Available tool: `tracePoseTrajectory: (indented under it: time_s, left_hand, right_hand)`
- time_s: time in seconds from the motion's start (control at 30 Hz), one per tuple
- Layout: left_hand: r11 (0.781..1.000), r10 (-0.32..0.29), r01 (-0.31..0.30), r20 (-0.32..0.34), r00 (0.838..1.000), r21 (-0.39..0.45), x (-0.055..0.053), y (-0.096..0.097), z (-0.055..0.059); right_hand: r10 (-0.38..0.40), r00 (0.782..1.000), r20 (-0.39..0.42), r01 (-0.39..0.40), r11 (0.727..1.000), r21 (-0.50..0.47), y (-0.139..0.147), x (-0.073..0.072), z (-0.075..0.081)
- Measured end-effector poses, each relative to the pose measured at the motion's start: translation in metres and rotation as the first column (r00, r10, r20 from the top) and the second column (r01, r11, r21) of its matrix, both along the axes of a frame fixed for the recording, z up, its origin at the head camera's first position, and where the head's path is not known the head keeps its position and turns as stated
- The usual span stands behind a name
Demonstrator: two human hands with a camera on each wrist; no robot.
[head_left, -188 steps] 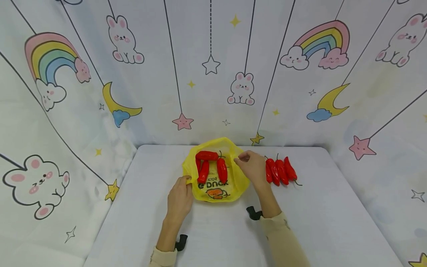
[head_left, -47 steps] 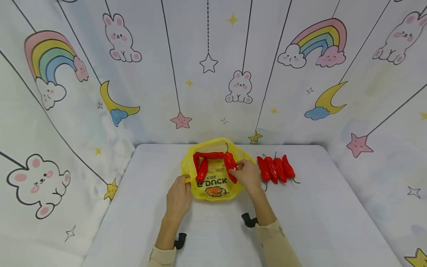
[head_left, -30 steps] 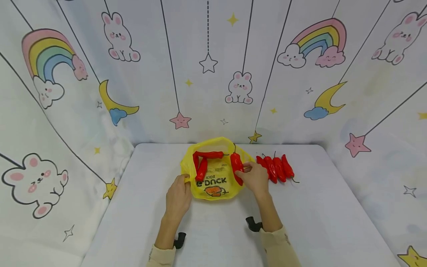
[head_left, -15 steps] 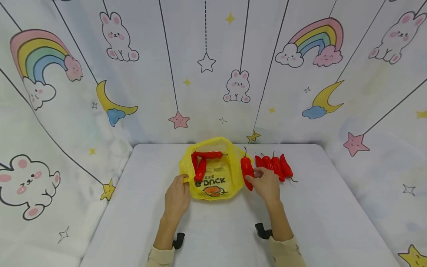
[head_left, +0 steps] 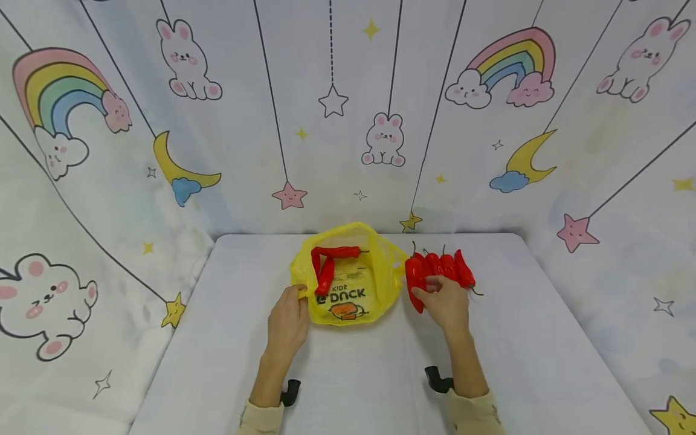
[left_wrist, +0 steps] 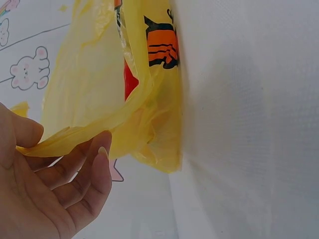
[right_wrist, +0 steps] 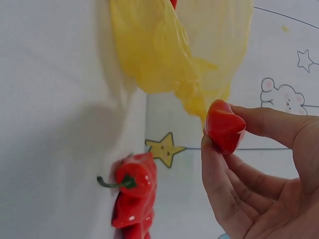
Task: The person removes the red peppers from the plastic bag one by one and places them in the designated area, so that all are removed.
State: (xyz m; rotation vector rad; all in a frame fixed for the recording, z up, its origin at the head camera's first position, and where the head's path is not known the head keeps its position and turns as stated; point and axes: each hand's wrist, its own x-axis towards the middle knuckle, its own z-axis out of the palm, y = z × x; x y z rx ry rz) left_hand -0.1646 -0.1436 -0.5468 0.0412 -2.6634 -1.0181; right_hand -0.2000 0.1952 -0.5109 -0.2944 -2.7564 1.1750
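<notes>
A yellow plastic bag (head_left: 383, 272) lies with its mouth open toward me, a few red chili peppers (head_left: 339, 252) inside. My left hand (head_left: 288, 320) pinches the bag's left edge; in the left wrist view thumb and fingers grip the thin plastic (left_wrist: 75, 137). Just right of the bag, my right hand (head_left: 448, 302) holds one red chili pepper (head_left: 415, 284) between thumb and fingers, its stem pointing away from me. The right wrist view shows that pepper's blunt red end (right_wrist: 225, 127). Behind the hand, several more chili peppers (head_left: 463, 269) lie in a row on the table, partly covered.
The white table (head_left: 359, 380) ends at the back against a white cloth (head_left: 244, 139) printed with rabbits, stars and rainbows. Black curved pieces (head_left: 437, 380) stick out by both wrists, near the beige sleeves (head_left: 474, 414).
My right hand has taken a chili pepper from inside the bag and carried it right, out past the bag's edge toward the row. My left hand keeps its grip on the bag.
</notes>
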Motion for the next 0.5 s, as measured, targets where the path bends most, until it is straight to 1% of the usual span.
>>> tracePoseTrajectory:
  time_s: [0.2, 0.5]
  left_hand:
    - [1.000, 0.005, -0.005, 0.006, 1.000, 0.004, 0.000, 0.001, 0.002]
    - [1.000, 0.002, -0.002, 0.022, 1.000, 0.004, 0.000, 0.001, 0.003]
  right_hand:
    - [-0.008, 1.000, 0.003, 0.008, 1.000, 0.010, 0.005, 0.003, -0.001]
    - [-0.034, 0.999, 0.026, 0.034, 0.999, 0.021, 0.015, 0.007, -0.008]
